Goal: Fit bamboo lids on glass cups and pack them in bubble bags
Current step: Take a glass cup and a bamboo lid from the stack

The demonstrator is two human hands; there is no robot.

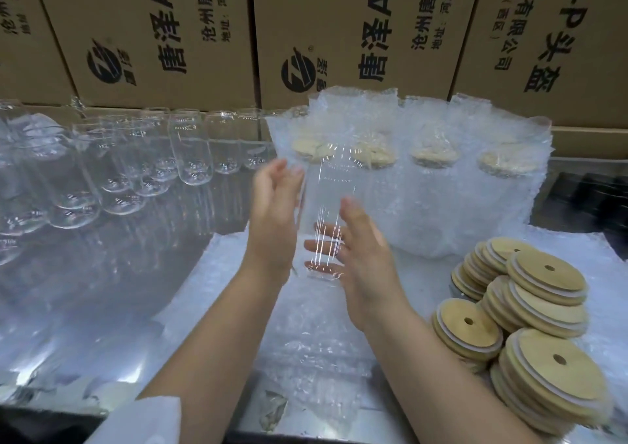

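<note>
A clear glass cup (328, 205) stands upright and blurred between my two hands, above the flat bubble bags (306, 352). My right hand (365, 260) holds it: the thumb lies on the near side and the fingers show through the glass behind it. My left hand (275, 212) has straight fingers, with the palm against the cup's left side. The cup has no lid on it. Loose bamboo lids (530, 324), each with a round hole, are piled at the right.
Several lidded cups in bubble bags (424, 178) stand in a row at the back right. Several bare glass cups (190, 151) stand in rows on the left of the shiny metal table (102, 290). Printed cardboard boxes (339, 29) wall off the back.
</note>
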